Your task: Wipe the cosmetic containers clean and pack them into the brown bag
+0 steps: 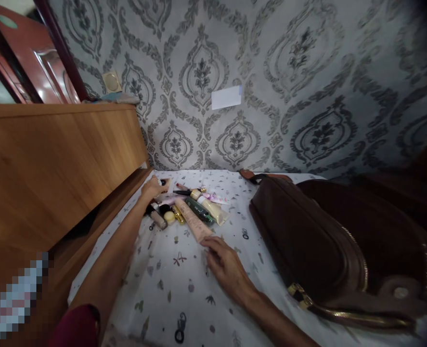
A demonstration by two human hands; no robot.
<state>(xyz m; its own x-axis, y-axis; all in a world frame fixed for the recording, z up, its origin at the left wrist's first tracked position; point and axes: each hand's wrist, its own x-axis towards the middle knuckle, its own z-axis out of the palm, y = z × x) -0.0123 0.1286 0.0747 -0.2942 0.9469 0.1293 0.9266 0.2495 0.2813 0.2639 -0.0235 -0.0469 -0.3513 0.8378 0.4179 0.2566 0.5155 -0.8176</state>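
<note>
Brown bag (307, 241) lies well off to the right of the right hand (225, 262), mouth turned toward me, zip parted. Wooden panel (54, 164) runs along the outside of the left arm. Both arms rest on a white printed sheet (184, 294).

Step in hand, as I read it: working through the pile of cosmetics (187, 207) that lies between the two hands, one piece at a time.

Left arm is stretched long and low, with the left hand (154, 187) at the far left corner of the pile. Its fingers are drawn together about a small dark-capped piece (162, 182). I cannot tell whether it is truly gripped or only touched.

Right hand lies palm down on the sheet, fingers apart and slack, holding nothing. The near end of the peach tube (193, 221) sits just at its fingertips. Beyond that lie a dark green tube (200, 211) and a cream tube (215, 211). A gold lipstick (178, 214) is just below the left hand.

Next move, by my judgement, calls for a clean pinch on one item. The pieces touch and overlap, so neighbours could roll.
</note>
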